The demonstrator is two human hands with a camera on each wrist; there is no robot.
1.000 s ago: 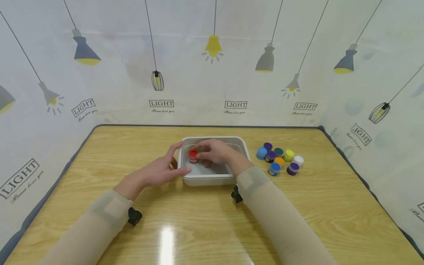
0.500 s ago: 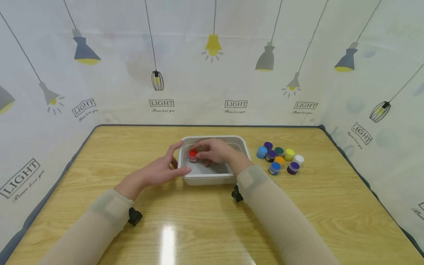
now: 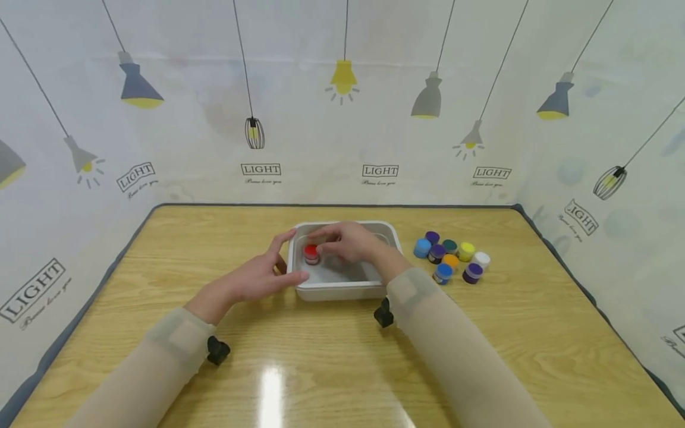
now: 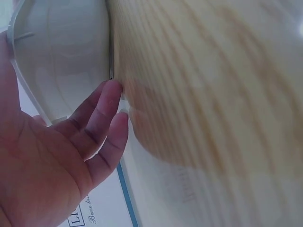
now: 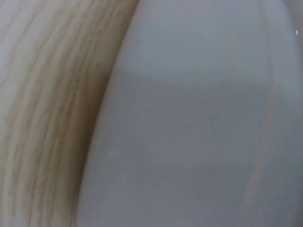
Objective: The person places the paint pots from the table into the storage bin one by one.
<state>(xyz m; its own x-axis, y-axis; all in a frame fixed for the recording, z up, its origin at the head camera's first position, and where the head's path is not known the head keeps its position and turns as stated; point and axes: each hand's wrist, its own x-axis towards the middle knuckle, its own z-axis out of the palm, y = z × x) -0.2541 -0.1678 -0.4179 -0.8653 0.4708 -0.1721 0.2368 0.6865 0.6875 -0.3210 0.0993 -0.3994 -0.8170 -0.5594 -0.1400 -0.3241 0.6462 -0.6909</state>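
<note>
A small paint jar with a red lid [image 3: 311, 254] stands upright inside the white tray [image 3: 342, 291], near its left wall. My right hand [image 3: 348, 242] reaches in over the right side; its index fingertip is above and behind the red lid, and the thumb tip is just right of it. At the tray's front left corner, my left hand [image 3: 259, 274] holds on, thumb across the rim and the other fingers outside. The left wrist view shows the left hand's lower fingers [image 4: 102, 127] bent loosely beside the tray's outer wall [image 4: 71, 52].
Right of the tray, several more paint jars stand in a loose group, among them a light blue one [image 3: 423, 248], a yellow one [image 3: 467, 251], an orange one [image 3: 451, 262] and a white one [image 3: 481, 260]. A printed curtain [image 3: 321, 137] surrounds the wooden table [image 3: 299, 368].
My right index finger and thumb have eased off the red-lidded jar, with the index lifting slightly above it. The jar, the tray and my left hand keep their places.
</note>
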